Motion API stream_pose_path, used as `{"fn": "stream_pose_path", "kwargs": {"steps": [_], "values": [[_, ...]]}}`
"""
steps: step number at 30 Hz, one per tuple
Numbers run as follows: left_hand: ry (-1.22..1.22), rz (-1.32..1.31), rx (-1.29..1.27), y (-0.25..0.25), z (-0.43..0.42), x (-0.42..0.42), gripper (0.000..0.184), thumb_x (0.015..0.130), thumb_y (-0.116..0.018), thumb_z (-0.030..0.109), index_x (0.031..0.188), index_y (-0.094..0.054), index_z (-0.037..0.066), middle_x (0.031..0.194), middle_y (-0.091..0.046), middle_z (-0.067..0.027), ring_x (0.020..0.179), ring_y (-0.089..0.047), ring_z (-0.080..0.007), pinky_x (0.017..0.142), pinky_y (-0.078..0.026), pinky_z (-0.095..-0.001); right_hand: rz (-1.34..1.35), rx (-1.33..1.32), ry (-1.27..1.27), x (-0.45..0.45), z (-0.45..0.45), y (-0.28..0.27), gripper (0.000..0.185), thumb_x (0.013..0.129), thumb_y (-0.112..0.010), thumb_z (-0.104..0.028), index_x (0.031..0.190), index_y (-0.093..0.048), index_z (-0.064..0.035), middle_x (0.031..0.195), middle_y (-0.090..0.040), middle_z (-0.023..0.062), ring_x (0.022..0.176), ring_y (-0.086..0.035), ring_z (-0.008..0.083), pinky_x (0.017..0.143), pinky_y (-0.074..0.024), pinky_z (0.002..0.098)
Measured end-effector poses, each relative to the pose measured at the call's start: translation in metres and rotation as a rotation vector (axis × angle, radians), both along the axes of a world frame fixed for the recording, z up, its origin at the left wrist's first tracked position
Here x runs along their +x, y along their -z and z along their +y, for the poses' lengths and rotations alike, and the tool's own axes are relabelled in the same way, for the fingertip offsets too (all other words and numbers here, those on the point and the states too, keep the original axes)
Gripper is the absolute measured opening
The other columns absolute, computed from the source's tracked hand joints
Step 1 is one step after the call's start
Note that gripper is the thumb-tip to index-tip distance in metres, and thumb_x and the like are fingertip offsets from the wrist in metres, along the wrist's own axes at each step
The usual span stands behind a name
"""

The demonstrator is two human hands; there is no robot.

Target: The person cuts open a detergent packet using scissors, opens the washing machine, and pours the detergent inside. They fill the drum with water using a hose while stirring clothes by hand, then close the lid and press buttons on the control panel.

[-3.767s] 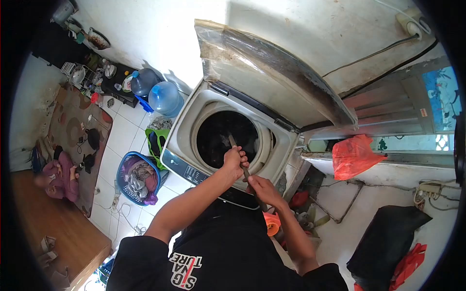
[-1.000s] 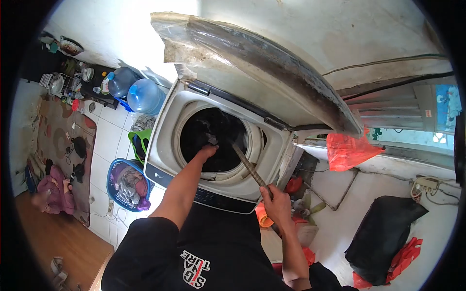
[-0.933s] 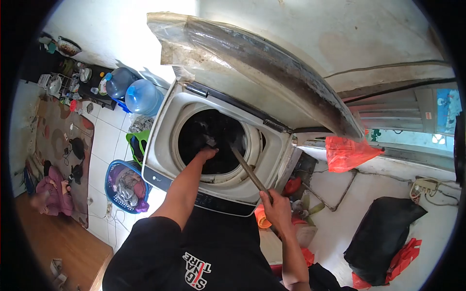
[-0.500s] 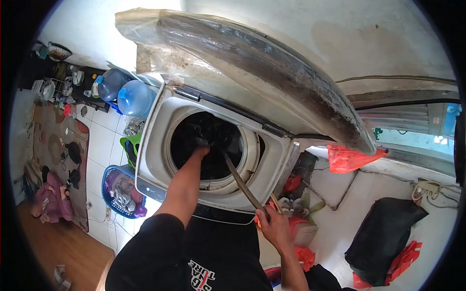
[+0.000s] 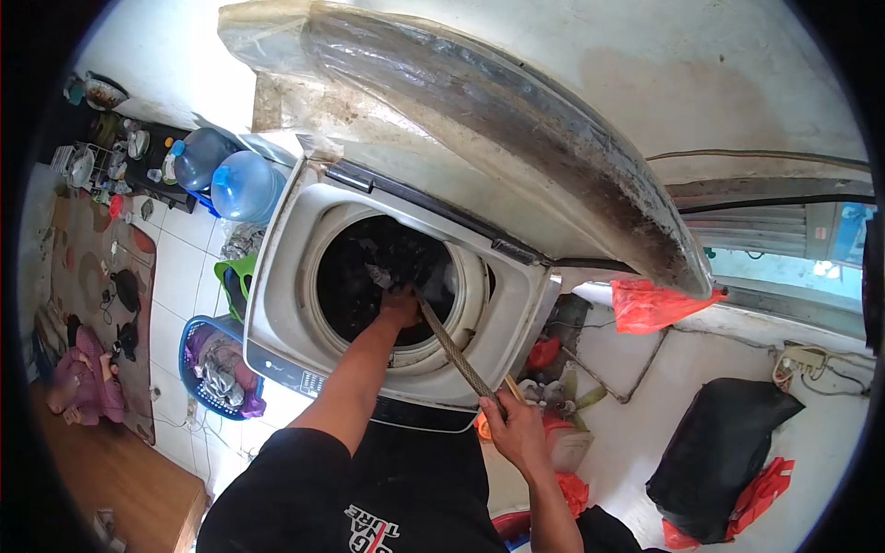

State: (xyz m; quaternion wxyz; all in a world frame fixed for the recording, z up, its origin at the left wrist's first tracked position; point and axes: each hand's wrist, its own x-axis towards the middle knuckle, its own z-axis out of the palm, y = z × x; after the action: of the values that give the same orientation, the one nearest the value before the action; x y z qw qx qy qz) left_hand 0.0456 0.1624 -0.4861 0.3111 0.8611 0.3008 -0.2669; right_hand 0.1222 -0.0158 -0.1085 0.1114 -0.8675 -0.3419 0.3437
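Note:
My left hand (image 5: 400, 309) reaches down into the dark tub (image 5: 355, 267) of a top-loading washing machine (image 5: 277, 304), close to the lower end of a long stick-like hose or rod (image 5: 452, 350). Its fingers are partly hidden in the dark, and what they touch cannot be made out. Outside the machine's front right edge, my right hand (image 5: 514, 429) is wrapped round the upper end of the rod, which slants down into the tub. Dark wet contents with a greyish patch show inside. The lid (image 5: 516, 120), covered in plastic, stands raised behind.
A blue basket of clothes (image 5: 221, 369) stands left of the machine, below two large water bottles (image 5: 247, 187). Another person (image 5: 97, 378) sits at the far left. A red bag (image 5: 654, 306) hangs at the right, above a black covered object (image 5: 724, 461).
Earlier both hands gripped the rod; my left hand has since let go and reached into the tub. Lately it has moved right, nearer the rod. The view has shifted too.

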Motion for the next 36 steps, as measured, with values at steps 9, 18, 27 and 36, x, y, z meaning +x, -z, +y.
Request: {"fn": "stream_pose_path", "kwargs": {"steps": [9,18,27,36], "values": [[-0.07,0.277,-0.053,-0.032,0.038,-0.017,0.065,0.078,-0.077,0.048,0.131,-0.06,0.015,0.132,-0.06,-0.0089,0.129,-0.05,-0.0284,0.107,-0.033,-0.0556,-0.016,0.017,-0.09,0.003,-0.015,-0.002,0.04,0.096,-0.059,-0.04,0.094,-0.064,-0.0003,0.062,-0.055,0.0219,0.062,-0.06,0.0405,0.058,-0.0446,0.0452],[-0.266,0.158,0.181,-0.026,0.056,-0.032,0.049,0.085,-0.068,0.03,0.127,-0.06,0.006,0.125,-0.065,-0.0128,0.11,-0.066,-0.0292,0.087,-0.056,-0.0407,-0.008,-0.011,-0.1,0.003,-0.023,-0.021,0.035,0.094,-0.061,-0.04,0.093,-0.069,-0.0049,0.064,-0.058,0.0162,0.068,-0.06,0.0365,0.064,-0.0467,0.0468],[-0.376,0.175,0.089,-0.092,0.088,-0.041,0.052,0.08,-0.068,0.026,0.125,-0.061,0.001,0.122,-0.065,-0.0193,0.114,-0.064,-0.0326,0.096,-0.053,-0.0402,-0.013,0.02,-0.059,0.007,-0.041,-0.029,0.038,0.095,-0.059,-0.04,0.086,-0.066,-0.0041,0.062,-0.058,0.0188,0.064,-0.06,0.0398,0.06,-0.0446,0.0485],[-0.203,0.039,0.01,-0.098,0.08,-0.031,0.045,0.081,-0.066,0.029,0.117,-0.066,0.001,0.117,-0.067,-0.0219,0.11,-0.065,-0.0345,0.096,-0.052,-0.0416,-0.003,0.083,-0.046,0.005,-0.046,-0.039,0.044,0.095,-0.057,-0.044,0.08,-0.062,-0.0034,0.056,-0.055,0.0201,0.058,-0.059,0.0416,0.057,-0.044,0.0488]]}}
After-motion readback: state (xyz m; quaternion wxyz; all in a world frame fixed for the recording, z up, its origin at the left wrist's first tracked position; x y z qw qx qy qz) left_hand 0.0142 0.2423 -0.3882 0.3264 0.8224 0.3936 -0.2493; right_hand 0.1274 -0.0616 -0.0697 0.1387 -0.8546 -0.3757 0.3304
